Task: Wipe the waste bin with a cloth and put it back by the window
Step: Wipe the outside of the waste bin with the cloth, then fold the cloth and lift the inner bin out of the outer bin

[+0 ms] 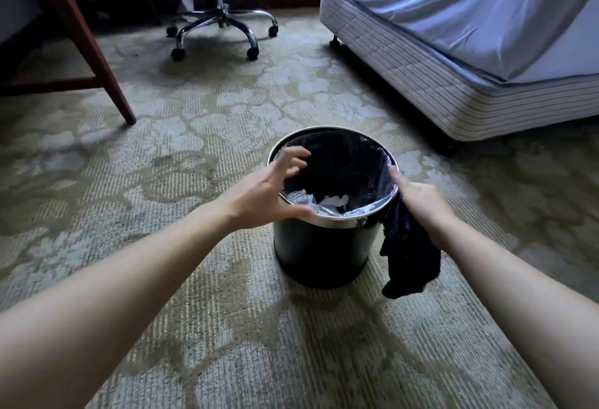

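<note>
One bin (324,246), one cloth (409,266), two hands.
The left hand (265,194) spreads its fingers (293,152) over the rim; the right hand (421,204) fingers pinch the cloth.

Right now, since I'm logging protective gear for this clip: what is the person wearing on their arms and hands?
The left forearm and right forearm are bare to the frame edge, no sleeves in view. The left hand and right hand have no gloves; no watch, bracelet or ring visible.
</note>
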`<state>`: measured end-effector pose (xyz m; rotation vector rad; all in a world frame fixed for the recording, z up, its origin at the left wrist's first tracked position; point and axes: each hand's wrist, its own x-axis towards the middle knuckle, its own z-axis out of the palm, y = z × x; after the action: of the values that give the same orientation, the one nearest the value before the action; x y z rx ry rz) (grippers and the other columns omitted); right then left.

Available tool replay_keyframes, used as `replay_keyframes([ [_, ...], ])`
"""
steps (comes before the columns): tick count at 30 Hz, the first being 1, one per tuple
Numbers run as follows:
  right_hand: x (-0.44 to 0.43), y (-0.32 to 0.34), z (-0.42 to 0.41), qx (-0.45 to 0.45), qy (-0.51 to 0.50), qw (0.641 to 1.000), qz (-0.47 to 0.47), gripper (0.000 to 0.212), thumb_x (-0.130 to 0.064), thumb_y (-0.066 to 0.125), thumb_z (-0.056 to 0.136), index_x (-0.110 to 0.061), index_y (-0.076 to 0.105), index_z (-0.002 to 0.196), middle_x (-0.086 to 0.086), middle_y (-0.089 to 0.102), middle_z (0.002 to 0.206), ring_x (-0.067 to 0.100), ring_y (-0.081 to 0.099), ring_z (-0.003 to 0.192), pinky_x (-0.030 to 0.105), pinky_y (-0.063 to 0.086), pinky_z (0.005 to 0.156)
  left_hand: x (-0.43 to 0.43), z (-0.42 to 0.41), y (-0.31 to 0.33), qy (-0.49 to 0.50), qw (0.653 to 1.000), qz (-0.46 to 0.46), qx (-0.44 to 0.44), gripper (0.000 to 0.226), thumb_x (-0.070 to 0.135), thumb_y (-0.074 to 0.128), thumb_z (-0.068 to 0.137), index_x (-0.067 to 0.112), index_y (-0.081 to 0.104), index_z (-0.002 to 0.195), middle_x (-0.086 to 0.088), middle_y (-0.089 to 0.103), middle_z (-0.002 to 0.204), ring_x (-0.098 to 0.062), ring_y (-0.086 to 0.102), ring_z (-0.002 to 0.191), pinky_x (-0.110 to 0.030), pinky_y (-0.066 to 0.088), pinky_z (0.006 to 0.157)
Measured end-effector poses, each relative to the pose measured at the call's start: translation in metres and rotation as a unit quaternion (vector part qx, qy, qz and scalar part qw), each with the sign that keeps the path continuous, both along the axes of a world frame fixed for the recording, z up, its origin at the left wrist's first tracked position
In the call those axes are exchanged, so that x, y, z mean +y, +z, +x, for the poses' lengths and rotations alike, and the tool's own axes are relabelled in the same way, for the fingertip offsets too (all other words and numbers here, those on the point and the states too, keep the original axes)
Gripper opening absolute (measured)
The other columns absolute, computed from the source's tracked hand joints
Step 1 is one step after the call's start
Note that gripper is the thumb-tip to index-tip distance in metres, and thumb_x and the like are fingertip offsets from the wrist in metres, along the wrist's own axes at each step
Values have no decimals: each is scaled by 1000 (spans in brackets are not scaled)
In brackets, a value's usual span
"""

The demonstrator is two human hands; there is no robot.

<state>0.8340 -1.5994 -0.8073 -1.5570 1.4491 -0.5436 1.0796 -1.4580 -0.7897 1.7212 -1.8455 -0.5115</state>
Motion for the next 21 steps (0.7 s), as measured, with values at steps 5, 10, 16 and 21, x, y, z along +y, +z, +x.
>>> replay_keyframes([
  [5,26,-38,-29,-148,-58,936,314,79,-69,51,81,7,63,101,27,68,90,34,70,77,39,58,72,7,-9,-6,231,957,-113,133,53,34,60,93,12,35,135,-8,43,136,-16,45,124,-33,39,107],
  [10,84,-86,-36,-194,-75,874,439,25,-20,59,89,2,65,100,18,72,72,26,72,60,38,57,70,60,-79,-66,94,987,-108,77,32,33,58,89,21,39,112,5,48,95,-8,53,75,-18,47,68],
  [16,115,-83,-35,-289,94,815,494,35,-29,68,76,-2,76,97,18,73,104,26,72,92,37,57,84,72,-105,-111,24,850,351,391,84,37,74,83,23,20,146,10,51,133,0,52,121,-19,44,101],
  [21,111,-91,-39,-349,39,821,450,25,-9,59,81,0,70,102,20,73,95,27,73,82,37,61,72,80,-87,-106,29,837,362,409,23,30,68,89,25,65,112,7,72,112,-6,67,104,-22,52,94],
])
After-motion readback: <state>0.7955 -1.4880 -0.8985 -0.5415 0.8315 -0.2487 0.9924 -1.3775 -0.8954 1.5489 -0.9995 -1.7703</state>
